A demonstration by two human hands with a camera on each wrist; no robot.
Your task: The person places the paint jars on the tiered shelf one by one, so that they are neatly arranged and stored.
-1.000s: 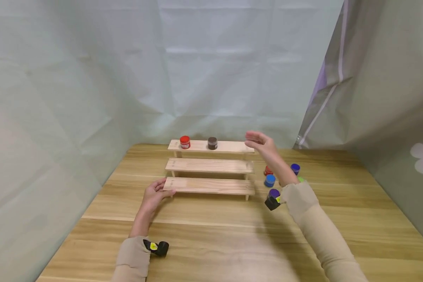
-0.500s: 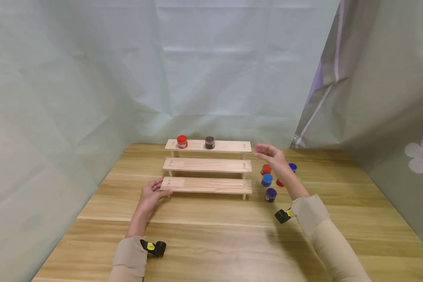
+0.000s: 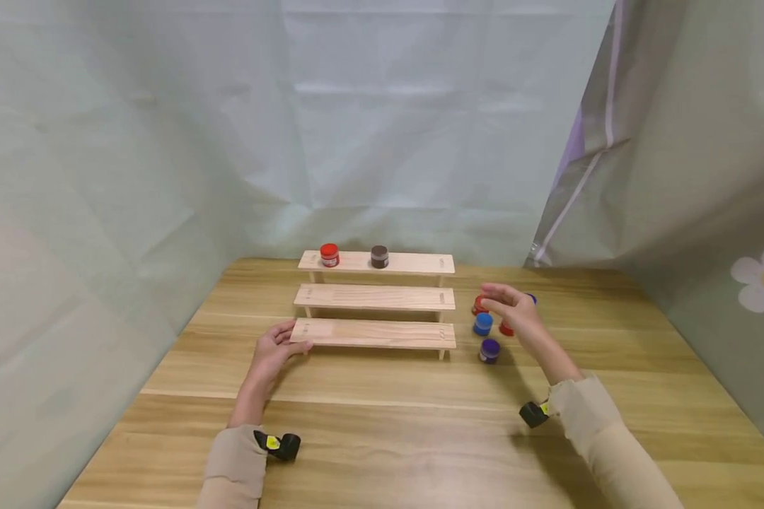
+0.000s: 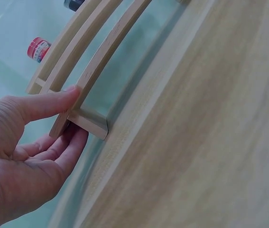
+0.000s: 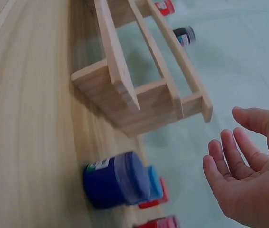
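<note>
A three-tier wooden stand (image 3: pixel 374 297) rises in steps on the table. My left hand (image 3: pixel 274 353) grips the left end of its lowest board, thumb on top and fingers underneath, as the left wrist view (image 4: pixel 34 152) confirms. On the top board sit a red paint jar (image 3: pixel 330 255) and a dark brown or black one (image 3: pixel 379 256). To the right of the stand, my right hand (image 3: pixel 516 314) hovers over a cluster of jars with relaxed fingers, holding nothing. Below or beside it are a red jar (image 3: pixel 479 306), a light blue jar (image 3: pixel 482 324) and a purple-blue jar (image 5: pixel 115 180).
Another red jar (image 3: pixel 506 329) and a dark blue lid (image 3: pixel 532 298) show partly behind the right hand. The wood-grain table (image 3: pixel 388 431) extends in front of the stand. Pale cloth (image 3: pixel 382 127) hangs close behind, with a curtain (image 3: pixel 694 212) along the right side.
My right hand has moved down and to the right, from beside the top board to above the jars. The left hand keeps its grip on the stand; the jars have not moved.
</note>
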